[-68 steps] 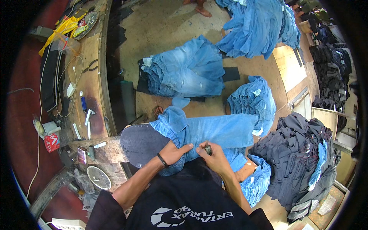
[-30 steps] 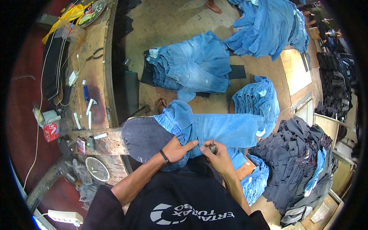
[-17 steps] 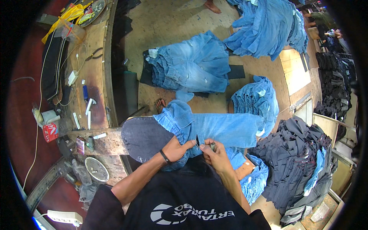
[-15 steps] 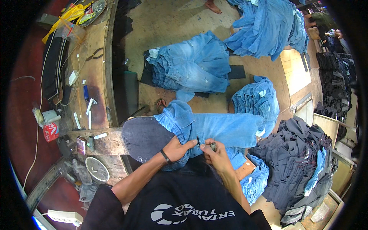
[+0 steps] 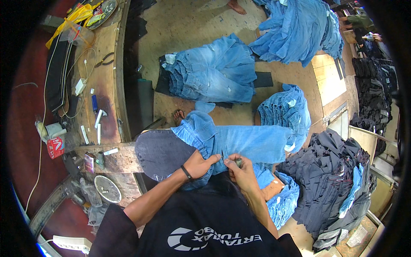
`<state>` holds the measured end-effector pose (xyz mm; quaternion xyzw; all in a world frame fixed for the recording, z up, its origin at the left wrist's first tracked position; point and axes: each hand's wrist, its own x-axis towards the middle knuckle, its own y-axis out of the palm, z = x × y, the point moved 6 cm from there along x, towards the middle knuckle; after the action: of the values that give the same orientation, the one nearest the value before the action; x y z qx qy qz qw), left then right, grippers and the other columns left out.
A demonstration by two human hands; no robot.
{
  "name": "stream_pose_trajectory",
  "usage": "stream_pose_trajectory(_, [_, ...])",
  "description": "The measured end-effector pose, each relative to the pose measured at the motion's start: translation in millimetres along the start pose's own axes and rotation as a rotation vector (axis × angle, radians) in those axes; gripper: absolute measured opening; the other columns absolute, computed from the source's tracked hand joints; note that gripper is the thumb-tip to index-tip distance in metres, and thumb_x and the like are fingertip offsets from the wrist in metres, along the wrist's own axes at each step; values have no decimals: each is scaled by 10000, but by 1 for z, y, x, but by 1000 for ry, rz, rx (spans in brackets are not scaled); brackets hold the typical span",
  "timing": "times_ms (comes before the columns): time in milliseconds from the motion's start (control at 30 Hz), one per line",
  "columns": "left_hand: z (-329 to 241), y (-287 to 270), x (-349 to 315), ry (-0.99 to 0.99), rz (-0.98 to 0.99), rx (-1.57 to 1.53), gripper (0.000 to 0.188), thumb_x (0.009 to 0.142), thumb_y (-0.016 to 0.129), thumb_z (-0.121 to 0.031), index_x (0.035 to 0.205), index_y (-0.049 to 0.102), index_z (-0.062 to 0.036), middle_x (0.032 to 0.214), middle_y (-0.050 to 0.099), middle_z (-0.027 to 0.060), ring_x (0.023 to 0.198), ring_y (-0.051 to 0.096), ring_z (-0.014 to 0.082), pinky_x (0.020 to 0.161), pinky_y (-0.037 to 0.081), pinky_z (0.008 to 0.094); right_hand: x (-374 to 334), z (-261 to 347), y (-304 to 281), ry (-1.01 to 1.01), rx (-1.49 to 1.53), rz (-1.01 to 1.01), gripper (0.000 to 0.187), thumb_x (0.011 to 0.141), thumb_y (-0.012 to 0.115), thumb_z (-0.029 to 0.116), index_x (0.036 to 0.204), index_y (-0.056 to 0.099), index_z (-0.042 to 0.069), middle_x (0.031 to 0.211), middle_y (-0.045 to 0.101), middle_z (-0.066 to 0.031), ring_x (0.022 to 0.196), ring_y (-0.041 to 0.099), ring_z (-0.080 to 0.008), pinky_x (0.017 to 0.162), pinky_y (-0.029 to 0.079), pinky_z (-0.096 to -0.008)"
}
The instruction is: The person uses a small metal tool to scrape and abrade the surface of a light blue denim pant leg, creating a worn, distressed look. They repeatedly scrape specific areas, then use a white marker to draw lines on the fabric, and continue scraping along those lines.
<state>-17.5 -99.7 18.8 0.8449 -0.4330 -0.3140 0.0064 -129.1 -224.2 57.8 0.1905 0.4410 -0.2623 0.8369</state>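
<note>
A light blue denim garment point(image 5: 257, 139) with a gathered elastic waistband is drawn over a dark, rounded padded board point(image 5: 160, 152). My left hand point(image 5: 200, 165) is closed on the cloth beside a short dark slit or seam, its thumb pointing at that spot. Just to the right, my right hand point(image 5: 243, 172) is pinched, thumb against fingers, with its tips at the cloth. A small grey-green thing shows between those fingers, too little of it visible to name.
Folded denim trousers point(image 5: 209, 73) and denim piles point(image 5: 284, 111) lie beyond the board. At right is a heap of dark garments point(image 5: 325, 180). A wooden bench point(image 5: 107, 124) at left bears pliers point(image 5: 105, 60), a charger and a white lid point(image 5: 108, 189). Someone's bare foot point(image 5: 236, 7) shows at the top.
The whole view has shifted slightly. Both hands stay at the same spot on the denim, with only small finger movement in the right hand.
</note>
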Motion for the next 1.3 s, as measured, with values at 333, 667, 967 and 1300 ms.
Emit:
stream_pose_trajectory(333, [7, -1, 4, -80, -8, 12, 264, 985, 690, -182, 1109, 690, 52, 1008, 709, 75, 946, 625, 177, 891, 524, 384, -4, 7, -4, -72, -107, 40, 128, 1003, 699, 145, 971, 666, 26, 676, 500, 71, 556, 413, -25, 489, 293, -233])
stream_pose_trajectory(667, [-1, 3, 2, 17, -20, 25, 254, 982, 690, -176, 1123, 692, 35, 1019, 715, 73, 946, 625, 169, 885, 525, 376, 0, -1, 0, -57, -4, 7, 121, 1010, 686, 150, 949, 656, 50, 673, 509, 58, 554, 420, -29, 497, 315, -231])
stream_pose_trajectory(967, [4, 2, 6, -61, 66, 1, 386, 995, 703, -164, 1316, 609, 29, 1185, 671, 55, 1101, 603, 159, 997, 507, 364, 1, 3, 1, -68, -59, 23, 121, 1017, 687, 163, 970, 620, 74, 659, 465, 65, 524, 371, -29, 469, 273, -221])
stream_pose_trajectory(1300, [10, -8, -3, -337, 219, -273, 645, 987, 764, -348, 1454, 550, 42, 1380, 648, 84, 1249, 602, 176, 1089, 476, 348, -10, 29, -32, -357, -227, -170, 199, 1040, 673, 207, 1152, 573, 75, 662, 484, 25, 588, 471, -83, 524, 368, -241])
